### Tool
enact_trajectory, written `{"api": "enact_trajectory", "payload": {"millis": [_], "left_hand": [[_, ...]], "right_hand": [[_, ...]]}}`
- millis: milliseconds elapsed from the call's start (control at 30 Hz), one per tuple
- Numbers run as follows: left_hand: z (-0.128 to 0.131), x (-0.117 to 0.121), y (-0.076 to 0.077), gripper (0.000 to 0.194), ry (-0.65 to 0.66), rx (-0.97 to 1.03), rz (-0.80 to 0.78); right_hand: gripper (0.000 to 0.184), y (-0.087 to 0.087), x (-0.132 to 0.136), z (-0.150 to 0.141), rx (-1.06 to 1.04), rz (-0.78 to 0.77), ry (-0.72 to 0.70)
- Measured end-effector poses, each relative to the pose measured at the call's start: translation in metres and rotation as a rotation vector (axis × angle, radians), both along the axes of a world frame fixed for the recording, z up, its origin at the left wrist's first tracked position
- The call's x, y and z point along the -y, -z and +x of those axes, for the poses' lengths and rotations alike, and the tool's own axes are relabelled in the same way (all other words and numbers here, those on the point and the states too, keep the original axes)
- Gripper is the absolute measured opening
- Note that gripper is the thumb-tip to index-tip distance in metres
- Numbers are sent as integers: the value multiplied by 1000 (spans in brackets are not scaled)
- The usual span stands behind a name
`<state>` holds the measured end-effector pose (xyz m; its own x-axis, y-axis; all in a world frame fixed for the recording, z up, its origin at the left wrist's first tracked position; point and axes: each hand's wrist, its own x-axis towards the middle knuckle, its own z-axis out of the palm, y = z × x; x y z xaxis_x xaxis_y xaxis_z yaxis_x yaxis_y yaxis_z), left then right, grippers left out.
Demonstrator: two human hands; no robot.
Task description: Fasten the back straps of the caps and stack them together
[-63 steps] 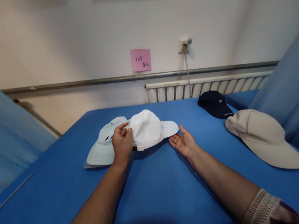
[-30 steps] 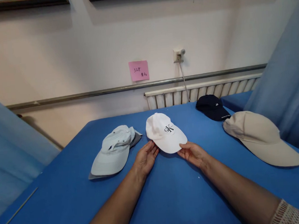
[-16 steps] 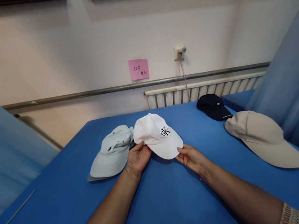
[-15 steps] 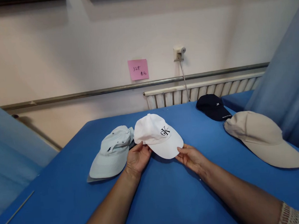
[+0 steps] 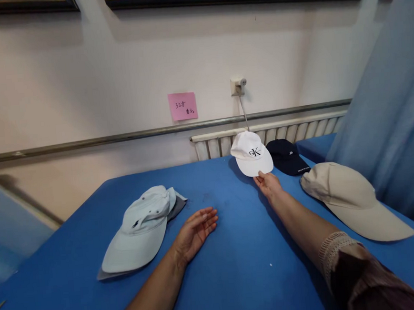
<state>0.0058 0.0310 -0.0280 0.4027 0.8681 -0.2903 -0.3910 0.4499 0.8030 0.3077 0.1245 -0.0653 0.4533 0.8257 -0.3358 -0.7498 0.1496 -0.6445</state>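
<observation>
A white baseball cap (image 5: 245, 147) with black letters on its front is at the far side of the blue-covered table (image 5: 223, 268). My right hand (image 5: 268, 184) pinches the front edge of its brim, thumb on top. Just right of it lies a dark navy cap (image 5: 285, 156). My left hand (image 5: 196, 232) is above the middle of the table, empty, with its fingers stretched out. To the left of that hand rests a pale blue cap (image 5: 141, 236), on top of a grey one (image 5: 176, 208) that shows only at its edges.
A large beige cap (image 5: 352, 201) lies on the right, near a blue curtain (image 5: 377, 94). Behind the table are a metal rail (image 5: 119, 137), a radiator (image 5: 213, 147) and a wall socket (image 5: 236, 87) with a cord. A pink note (image 5: 182, 106) is stuck on the wall.
The white cap has moved from between both hands to the far right, beside the navy cap. My left hand has let go of it; my right hand still grips the brim.
</observation>
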Motion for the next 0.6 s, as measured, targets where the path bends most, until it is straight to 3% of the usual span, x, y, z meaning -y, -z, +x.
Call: {"api": "enact_trajectory", "payload": {"millis": [267,600], "left_hand": [[1,-1,-1,24,23,-40,2],[3,-2,0,24,15,-100,7]], "right_hand": [[26,16,-44,16,-34,-148,32],[32,18,-43,13,1,-167,116]]}}
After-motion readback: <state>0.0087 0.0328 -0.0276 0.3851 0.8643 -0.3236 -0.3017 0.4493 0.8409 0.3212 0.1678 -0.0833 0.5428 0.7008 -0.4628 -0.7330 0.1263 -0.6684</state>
